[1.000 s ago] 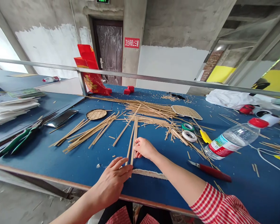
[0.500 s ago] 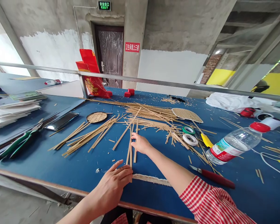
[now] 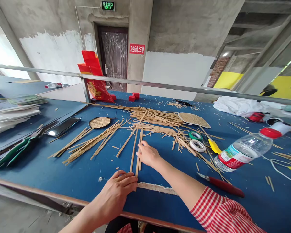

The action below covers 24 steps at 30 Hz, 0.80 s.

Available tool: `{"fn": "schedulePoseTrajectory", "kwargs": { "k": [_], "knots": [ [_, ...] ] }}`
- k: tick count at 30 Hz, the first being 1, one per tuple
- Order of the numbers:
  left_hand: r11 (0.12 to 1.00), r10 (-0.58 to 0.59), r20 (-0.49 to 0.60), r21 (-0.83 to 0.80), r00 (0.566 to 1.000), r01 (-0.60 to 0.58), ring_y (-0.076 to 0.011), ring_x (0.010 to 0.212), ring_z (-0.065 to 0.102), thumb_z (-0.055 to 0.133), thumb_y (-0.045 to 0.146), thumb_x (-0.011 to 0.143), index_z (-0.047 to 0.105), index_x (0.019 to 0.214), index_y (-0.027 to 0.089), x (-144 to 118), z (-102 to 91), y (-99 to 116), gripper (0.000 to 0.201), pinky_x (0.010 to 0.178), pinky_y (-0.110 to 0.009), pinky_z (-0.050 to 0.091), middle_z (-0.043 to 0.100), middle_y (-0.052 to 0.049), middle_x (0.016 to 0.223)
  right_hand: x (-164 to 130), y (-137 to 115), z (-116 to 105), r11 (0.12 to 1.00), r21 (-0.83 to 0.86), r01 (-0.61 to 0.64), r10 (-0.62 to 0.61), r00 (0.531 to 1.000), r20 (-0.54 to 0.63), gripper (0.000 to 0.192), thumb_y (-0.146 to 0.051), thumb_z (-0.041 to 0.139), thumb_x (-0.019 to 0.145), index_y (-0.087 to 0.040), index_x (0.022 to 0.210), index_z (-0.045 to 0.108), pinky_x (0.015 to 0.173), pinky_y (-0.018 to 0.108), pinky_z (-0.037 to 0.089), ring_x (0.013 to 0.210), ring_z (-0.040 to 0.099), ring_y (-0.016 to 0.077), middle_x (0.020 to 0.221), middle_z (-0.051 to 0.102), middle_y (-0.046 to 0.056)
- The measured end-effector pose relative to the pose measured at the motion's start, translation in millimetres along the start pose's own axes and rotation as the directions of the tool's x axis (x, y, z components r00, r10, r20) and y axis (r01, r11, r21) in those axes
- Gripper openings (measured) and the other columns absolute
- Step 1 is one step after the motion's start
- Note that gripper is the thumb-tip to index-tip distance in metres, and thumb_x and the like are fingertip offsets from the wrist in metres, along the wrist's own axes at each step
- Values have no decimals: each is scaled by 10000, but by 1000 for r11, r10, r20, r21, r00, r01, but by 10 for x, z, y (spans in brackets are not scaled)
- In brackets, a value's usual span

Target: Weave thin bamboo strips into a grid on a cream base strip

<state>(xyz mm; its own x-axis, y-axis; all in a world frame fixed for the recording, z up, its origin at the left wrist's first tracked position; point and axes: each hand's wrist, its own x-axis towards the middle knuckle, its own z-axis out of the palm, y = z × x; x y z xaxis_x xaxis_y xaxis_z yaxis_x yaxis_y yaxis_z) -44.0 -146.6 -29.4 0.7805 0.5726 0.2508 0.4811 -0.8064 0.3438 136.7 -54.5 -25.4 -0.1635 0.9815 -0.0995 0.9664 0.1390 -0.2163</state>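
Note:
A thin bamboo strip (image 3: 137, 169) runs away from me on the blue table (image 3: 74, 184). My left hand (image 3: 119, 192) is closed at the strip's near end, fingers together and partly covering it. Farther up, my right hand (image 3: 148, 155) pinches the same strip between thumb and fingers. A second bamboo strip (image 3: 134, 148) lies just left of it, and another shows close by on the right, partly behind my right hand. To the right of my left fingertips, a pale, frayed band (image 3: 157, 187) lies along the table's near side.
Bamboo strips (image 3: 157, 117) are heaped behind my hands. A knife (image 3: 223, 186), a water bottle (image 3: 247, 150) and tape rolls (image 3: 197, 145) lie right. Leftward are a woven round piece (image 3: 99, 122), a phone (image 3: 63, 126) and green-handled pliers (image 3: 16, 152). A metal rail (image 3: 160, 84) crosses the back.
My right hand has moved slightly nearer and right, and the strip it pinches has swung right, apart from the strip on its left. My left hand stays nearly in place.

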Motion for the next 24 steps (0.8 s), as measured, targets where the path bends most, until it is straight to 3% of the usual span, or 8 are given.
{"fn": "schedulePoseTrajectory", "kwargs": {
  "k": [4, 9, 13, 18, 24],
  "knots": [
    [1000, -29, 3, 3, 1000, 29, -188, 1108, 459, 345, 13, 748, 557, 1007, 237, 11, -18, 1, 403, 950, -380, 298, 594, 1, 1108, 26, 43, 17, 999, 12, 40, -40, 999, 8, 391, -338, 394, 796, -233, 1163, 482, 783, 324, 422, 992, 547, 216, 1290, 401, 62],
    [999, 0, -6, -35, 1000, 0, -166, 916, 513, 347, 35, 764, 563, 887, 207, 60, -33, 12, 302, 846, -336, 349, 616, -11, 972, 37, 102, 6, 998, 27, 64, -65, 997, 30, 394, -346, 419, 787, -231, 1155, 501, 822, 327, 403, 1027, 529, 222, 1320, 380, 62],
    [1000, 3, -41, -15, 999, -4, -160, 824, 502, 357, 72, 802, 540, 769, 191, 89, -20, 28, 221, 791, -328, 359, 610, -8, 856, 140, 146, -74, 997, 53, 50, -52, 998, 37, 373, -319, 439, 782, -230, 1135, 518, 833, 274, 388, 1045, 515, 190, 1256, 460, 56],
    [998, 44, -84, 51, 995, -39, -175, 869, 487, 409, 61, 781, 549, 717, 190, 73, 5, 29, 201, 844, -343, 349, 588, -21, 780, 471, 217, -204, 989, 60, -135, 134, 991, 18, 283, -298, 436, 792, -207, 1027, 566, 729, 285, 422, 958, 560, 207, 1062, 593, 80],
    [993, 57, -163, 115, 985, -38, -174, 934, 473, 482, 116, 764, 573, 763, 209, 64, -25, 60, 130, 893, -334, 346, 597, -18, 886, 903, 260, -231, 925, 81, -372, 374, 927, -16, 295, -332, 443, 812, -136, 970, 596, 700, 329, 440, 961, 570, 263, 1013, 612, 157]
  ]
}}
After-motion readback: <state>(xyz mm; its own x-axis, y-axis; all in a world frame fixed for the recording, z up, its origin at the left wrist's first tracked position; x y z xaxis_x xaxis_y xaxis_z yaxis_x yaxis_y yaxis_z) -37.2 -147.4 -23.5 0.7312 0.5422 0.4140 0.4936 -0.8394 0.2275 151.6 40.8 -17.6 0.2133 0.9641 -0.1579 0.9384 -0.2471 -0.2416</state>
